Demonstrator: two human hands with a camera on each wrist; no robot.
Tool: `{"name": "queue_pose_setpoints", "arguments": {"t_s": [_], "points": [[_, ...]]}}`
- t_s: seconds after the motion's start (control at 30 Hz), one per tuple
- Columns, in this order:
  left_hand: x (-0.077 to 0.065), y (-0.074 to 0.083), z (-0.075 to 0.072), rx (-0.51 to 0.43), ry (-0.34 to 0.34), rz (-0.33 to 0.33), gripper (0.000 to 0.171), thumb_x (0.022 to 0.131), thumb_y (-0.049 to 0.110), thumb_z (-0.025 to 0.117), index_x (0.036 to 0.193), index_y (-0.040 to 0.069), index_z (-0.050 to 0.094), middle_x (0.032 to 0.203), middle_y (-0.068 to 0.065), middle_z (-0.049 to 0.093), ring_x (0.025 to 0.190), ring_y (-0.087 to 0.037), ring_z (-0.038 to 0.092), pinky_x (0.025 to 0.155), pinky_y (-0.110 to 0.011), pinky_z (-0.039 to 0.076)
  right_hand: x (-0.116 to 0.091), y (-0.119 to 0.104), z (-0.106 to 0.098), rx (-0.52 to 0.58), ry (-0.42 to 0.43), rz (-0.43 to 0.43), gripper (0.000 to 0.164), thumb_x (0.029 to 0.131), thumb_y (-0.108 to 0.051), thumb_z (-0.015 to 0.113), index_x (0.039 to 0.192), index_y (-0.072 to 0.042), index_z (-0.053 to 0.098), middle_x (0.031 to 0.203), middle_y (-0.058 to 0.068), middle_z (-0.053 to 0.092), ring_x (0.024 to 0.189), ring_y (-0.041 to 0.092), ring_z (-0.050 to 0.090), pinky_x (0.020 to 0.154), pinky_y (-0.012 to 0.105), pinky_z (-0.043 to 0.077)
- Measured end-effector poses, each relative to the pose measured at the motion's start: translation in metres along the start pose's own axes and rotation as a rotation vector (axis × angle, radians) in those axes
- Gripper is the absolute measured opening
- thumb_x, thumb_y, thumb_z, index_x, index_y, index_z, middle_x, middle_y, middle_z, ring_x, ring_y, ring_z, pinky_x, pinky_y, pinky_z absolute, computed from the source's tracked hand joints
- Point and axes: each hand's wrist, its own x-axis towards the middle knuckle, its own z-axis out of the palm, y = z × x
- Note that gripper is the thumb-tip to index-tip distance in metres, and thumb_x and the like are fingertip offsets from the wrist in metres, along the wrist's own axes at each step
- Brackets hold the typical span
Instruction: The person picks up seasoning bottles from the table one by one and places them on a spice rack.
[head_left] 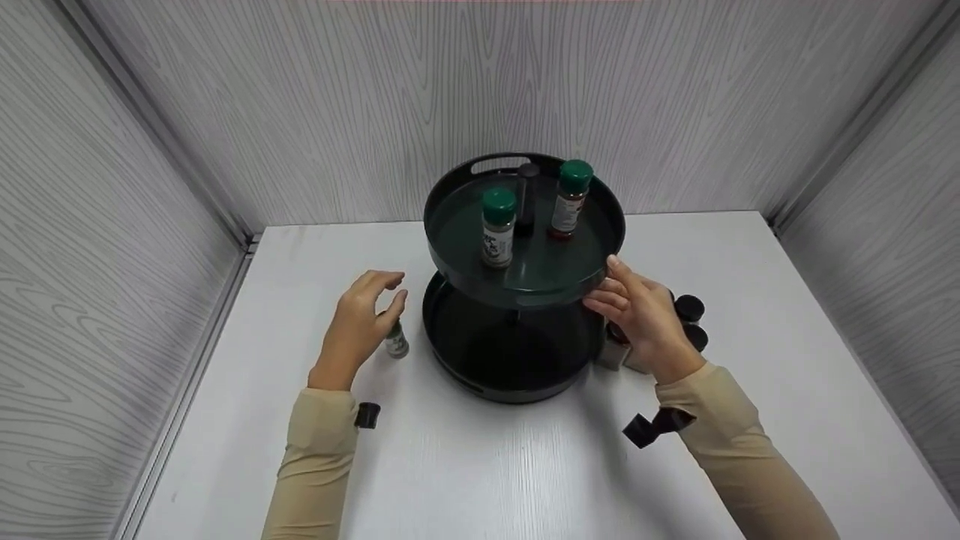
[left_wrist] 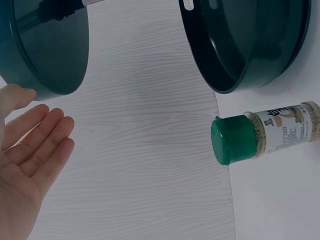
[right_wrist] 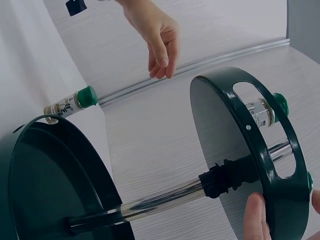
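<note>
Your white table (head_left: 480, 469), with a black stand (head_left: 517, 298) standing near the middle of it
The top in front of you is flat, and light shines on the part nearest you. Only the round bottom tray (head_left: 487, 341) of the stand sits right on the table. Just to its left, a jar with a green lid (head_left: 397, 346) stands up straight and does not touch the tray. It has a white label and clear sides. To the right of the tray, jars with dark lids (head_left: 689, 308) stand close together. Some are partly hidden, so you cannot count them all.
</note>
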Motion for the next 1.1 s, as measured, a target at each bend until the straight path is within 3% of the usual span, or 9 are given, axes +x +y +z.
{"name": "queue_pose_setpoints", "arguments": {"t_s": [0.13,0.3,0.6,0.87,1.1], "points": [[-0.003,-0.003,-0.001,-0.007,-0.011,-0.031,0.024,0.092,0.009,0.063,0.114,0.0,0.065,0.108,-0.014,0.068,0.102,-0.027,0.065,0.091,-0.039,0.056,-0.001,0.0,0.002,-0.016,-0.005,0.011,0.079,0.094,-0.034,0.06,0.15,0.005,0.019,0.094,-0.002,0.071,0.084,0.01,0.072,0.084,0.023,0.06],[-0.005,-0.005,0.0,-0.004,-0.013,-0.039,0.024,0.093,0.01,0.063,0.114,0.0,0.065,0.108,-0.014,0.068,0.102,-0.027,0.065,0.091,-0.039,0.056,-0.002,0.003,0.006,-0.028,-0.034,0.024,0.077,0.096,-0.031,0.057,0.15,0.007,0.016,0.092,0.0,0.07,0.083,0.011,0.072,0.084,0.023,0.06],[-0.008,-0.01,0.0,0.001,0.0,-0.03,0.023,0.092,0.009,0.063,0.113,0.0,0.066,0.106,-0.014,0.068,0.101,-0.027,0.065,0.089,-0.039,0.056,-0.005,0.008,0.015,0.007,-0.091,0.035,0.061,0.097,-0.024,0.056,0.14,0.01,0.029,0.088,0.001,0.073,0.084,0.015,0.073,0.084,0.026,0.06],[-0.01,-0.013,0.003,0.001,-0.022,-0.049,0.023,0.093,0.009,0.063,0.114,0.0,0.065,0.108,-0.014,0.068,0.102,-0.027,0.066,0.091,-0.038,0.056,-0.008,0.014,0.02,0.012,-0.125,0.058,0.041,0.097,-0.021,0.056,0.126,0.002,0.04,0.085,0.002,0.073,0.083,0.016,0.073,0.084,0.027,0.061],[-0.011,-0.015,0.005,0.017,-0.026,-0.045,0.022,0.092,0.008,0.063,0.112,0.0,0.066,0.108,-0.014,0.069,0.102,-0.027,0.066,0.092,-0.037,0.056,-0.009,0.014,0.022,0.032,-0.148,0.092,0.037,0.097,-0.02,0.056,0.125,-0.001,0.039,0.087,0.002,0.074,0.084,0.017,0.074,0.083,0.026,0.061]]}}
